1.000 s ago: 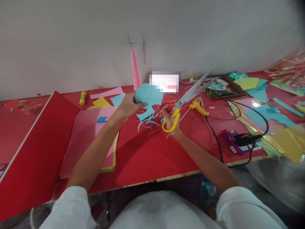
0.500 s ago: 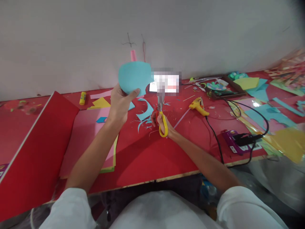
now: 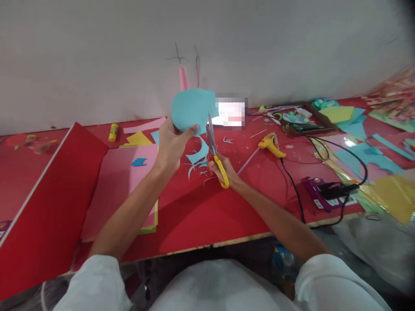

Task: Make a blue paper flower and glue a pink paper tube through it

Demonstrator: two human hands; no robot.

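Raised above the table, a light-blue piece of paper (image 3: 192,109) with a rounded outline is pinched by its lower left edge in my left hand (image 3: 173,144), the thumb lying on its front. My right hand (image 3: 223,166) grips yellow-handled scissors (image 3: 219,166), whose blades point up beside the paper's lower right edge. Whether the blades touch the paper I cannot tell. Below the two hands, curved light-blue paper scraps (image 3: 199,153) and thin slivers lie on the red tabletop (image 3: 201,216).
A yellow glue gun (image 3: 271,144) with a black cord lies to the right, near a purple power strip (image 3: 324,194). Behind it is a tray (image 3: 311,129) of craft pieces. On the left are pink sheets (image 3: 113,185), a glue stick (image 3: 113,132) and a standing red board (image 3: 55,207).
My left hand has carried the blue paper slightly right and down, towards the scissors. The scissors' blades have tilted to the left.
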